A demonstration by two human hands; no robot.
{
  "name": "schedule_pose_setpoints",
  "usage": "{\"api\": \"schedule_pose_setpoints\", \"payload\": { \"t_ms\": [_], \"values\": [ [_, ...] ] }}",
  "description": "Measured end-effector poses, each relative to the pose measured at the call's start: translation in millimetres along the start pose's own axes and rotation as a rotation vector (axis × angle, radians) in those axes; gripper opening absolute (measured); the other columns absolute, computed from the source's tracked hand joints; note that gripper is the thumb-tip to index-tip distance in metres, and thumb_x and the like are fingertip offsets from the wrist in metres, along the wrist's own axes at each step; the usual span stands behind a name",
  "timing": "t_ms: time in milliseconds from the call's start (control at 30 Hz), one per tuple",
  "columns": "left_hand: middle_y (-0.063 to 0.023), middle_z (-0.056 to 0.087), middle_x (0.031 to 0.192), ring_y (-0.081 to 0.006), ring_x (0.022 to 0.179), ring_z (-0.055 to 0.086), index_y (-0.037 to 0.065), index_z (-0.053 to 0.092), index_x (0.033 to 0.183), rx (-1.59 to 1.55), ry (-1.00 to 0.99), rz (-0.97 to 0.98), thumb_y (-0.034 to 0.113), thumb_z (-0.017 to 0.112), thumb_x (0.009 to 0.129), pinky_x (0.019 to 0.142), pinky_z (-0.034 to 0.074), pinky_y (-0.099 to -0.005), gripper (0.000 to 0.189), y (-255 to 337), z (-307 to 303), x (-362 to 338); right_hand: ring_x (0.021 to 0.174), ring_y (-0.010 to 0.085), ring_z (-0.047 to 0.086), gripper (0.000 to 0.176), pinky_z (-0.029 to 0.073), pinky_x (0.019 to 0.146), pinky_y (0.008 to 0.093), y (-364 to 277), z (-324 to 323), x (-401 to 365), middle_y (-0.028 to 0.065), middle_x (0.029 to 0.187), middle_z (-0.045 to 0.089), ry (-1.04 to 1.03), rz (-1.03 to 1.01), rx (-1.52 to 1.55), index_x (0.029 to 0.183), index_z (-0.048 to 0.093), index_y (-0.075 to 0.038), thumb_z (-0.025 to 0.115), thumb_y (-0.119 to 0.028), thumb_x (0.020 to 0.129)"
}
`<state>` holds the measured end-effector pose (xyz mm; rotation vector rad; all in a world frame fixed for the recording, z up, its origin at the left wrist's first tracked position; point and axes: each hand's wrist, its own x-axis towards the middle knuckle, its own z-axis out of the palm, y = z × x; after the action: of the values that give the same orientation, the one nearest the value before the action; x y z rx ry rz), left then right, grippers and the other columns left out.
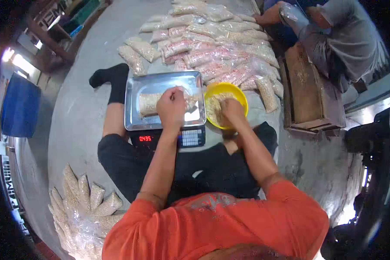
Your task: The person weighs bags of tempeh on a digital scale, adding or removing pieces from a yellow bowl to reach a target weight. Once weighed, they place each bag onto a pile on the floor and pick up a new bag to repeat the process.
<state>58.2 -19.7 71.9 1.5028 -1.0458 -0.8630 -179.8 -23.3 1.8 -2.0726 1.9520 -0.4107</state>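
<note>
I sit on the floor with a digital scale between my legs; its red display reads 0435. On the scale's steel tray lies a clear plastic bag of pale grain. My left hand grips the mouth end of that bag. My right hand is down in the yellow bowl to the right of the scale, fingers closed in the grain there; whether it holds any I cannot tell.
Many filled bags lie in rows on the floor beyond the scale. More filled bags are piled at my lower left. Another person sits at upper right by a wooden box. A blue panel stands at left.
</note>
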Motion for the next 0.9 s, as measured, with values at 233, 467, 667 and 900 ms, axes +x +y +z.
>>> {"api": "schedule_pose_setpoints", "payload": {
  "t_ms": [233,467,667,900],
  "values": [
    [-0.0108,0.073,0.08,-0.0157,0.07,0.067,0.0,0.076,0.104,0.142,-0.121,0.069,0.024,0.067,0.096,0.069,0.053,-0.0319,0.027,-10,23,-10,0.084,0.0405,0.069,0.039,0.054,0.075,0.0472,24,-10,17,0.0227,0.089,0.071,0.324,0.11,0.286,0.091,0.074,-0.002,0.064,-0.039,0.098],
    [-0.0124,0.072,0.084,-0.0197,0.074,0.068,0.001,0.073,0.115,0.171,-0.254,0.086,0.02,0.067,0.094,0.073,0.054,-0.0346,0.029,-17,41,-45,0.083,0.0385,0.07,0.032,0.055,0.075,0.047,19,-23,0,0.0209,0.095,0.073,0.469,0.003,0.578,0.094,0.074,-0.002,0.069,-0.034,0.094],
    [-0.0117,0.073,0.097,-0.0219,0.086,0.07,0.007,0.069,0.122,0.33,-0.919,-0.056,0.027,0.071,0.097,0.078,0.055,-0.037,0.032,-27,11,-135,0.098,0.0377,0.071,0.035,0.056,0.087,0.0471,34,-16,8,0.0199,0.107,0.074,-0.298,0.326,-0.053,0.104,0.075,-0.005,0.066,-0.038,0.095],
    [-0.0167,0.071,0.099,-0.0301,0.094,0.068,0.006,0.068,0.112,0.199,-1.678,-0.192,0.048,0.056,0.104,0.09,0.052,-0.0458,0.044,-116,7,-116,0.091,0.0395,0.072,0.036,0.055,0.084,0.0465,43,-39,189,0.0195,0.094,0.074,0.349,0.002,0.087,0.11,0.075,-0.01,0.065,-0.041,0.095]
  ]
}}
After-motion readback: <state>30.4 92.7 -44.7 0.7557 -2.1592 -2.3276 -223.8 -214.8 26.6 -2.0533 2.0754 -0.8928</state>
